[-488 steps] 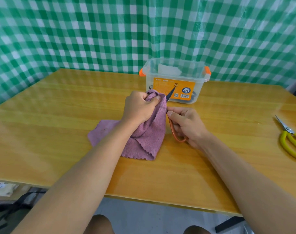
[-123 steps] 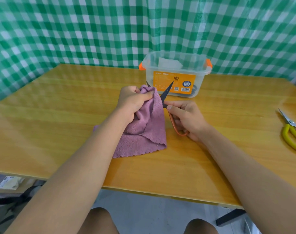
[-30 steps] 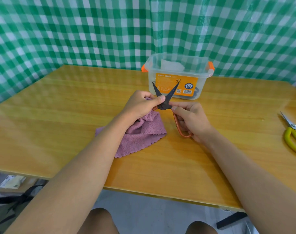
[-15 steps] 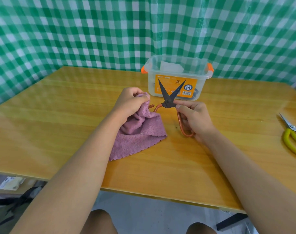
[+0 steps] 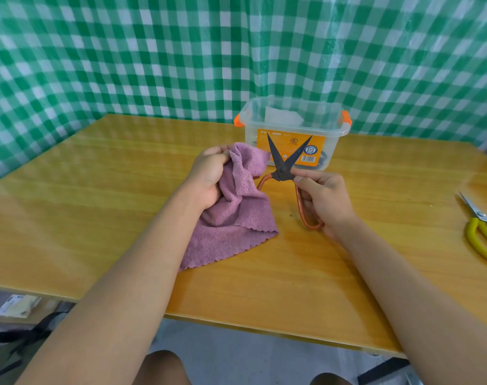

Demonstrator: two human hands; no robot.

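Scissors [image 5: 282, 169] stood over the middle of the worktop [image 5: 97, 204], blades spread toward 11 and 1 o'clock. The right hand [image 5: 324, 198] was curled round one orange handle loop. At their 9 o'clock the left hand [image 5: 209, 173] gripped a bunched cloth [image 5: 236, 218], its lower edge on the worktop. A box [image 5: 292, 126] sat just behind at 12 o'clock. Yellow scissors [image 5: 484, 234] lay well apart at 3 o'clock.

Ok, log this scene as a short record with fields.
left hand: grips bunched purple cloth, whose lower edge lies on the table
right hand: holds scissors by an orange handle
blades: open in a V, tips up
box: clear, orange latches, behind the hands
yellow scissors: on the table, far right
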